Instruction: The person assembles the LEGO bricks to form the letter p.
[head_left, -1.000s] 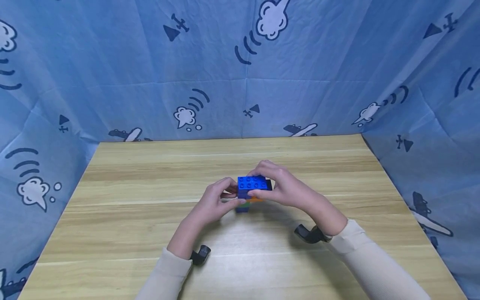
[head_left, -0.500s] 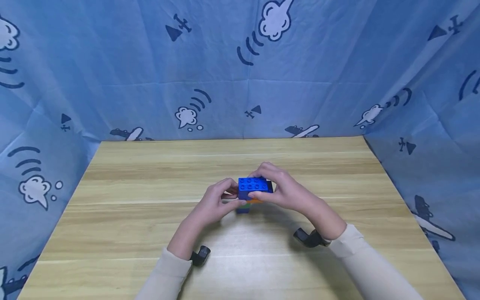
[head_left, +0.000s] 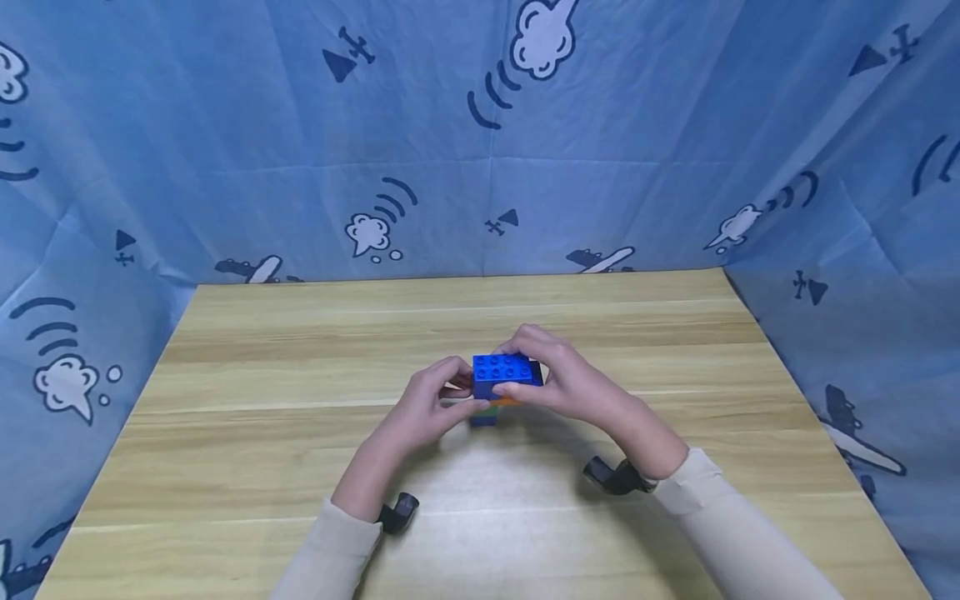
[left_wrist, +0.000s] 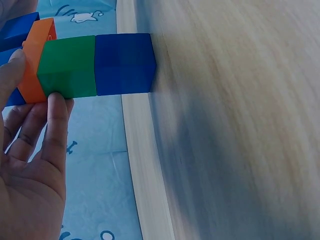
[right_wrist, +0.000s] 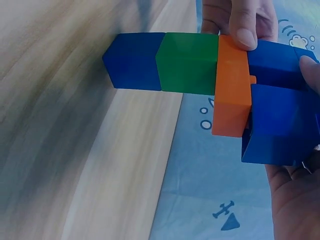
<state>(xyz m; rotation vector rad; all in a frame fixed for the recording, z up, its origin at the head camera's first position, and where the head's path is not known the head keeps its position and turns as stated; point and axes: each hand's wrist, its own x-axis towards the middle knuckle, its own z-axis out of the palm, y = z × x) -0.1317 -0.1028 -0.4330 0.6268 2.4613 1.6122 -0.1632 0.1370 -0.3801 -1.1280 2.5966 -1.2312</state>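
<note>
A small brick tower stands on the wooden table at its middle. From the table up it has a dark blue brick, a green brick, a thin orange brick and a wide blue studded brick. My right hand grips the wide blue top brick from the right, with the thumb in front and fingers behind. My left hand pinches the tower lower down from the left, with fingertips on the green brick and orange brick. The bottom blue brick rests on the tabletop.
A blue cloth with cartoon planes and clouds walls the table at the back and both sides. A black camera mount sits on each wrist. Bare wood surrounds the tower on all sides.
</note>
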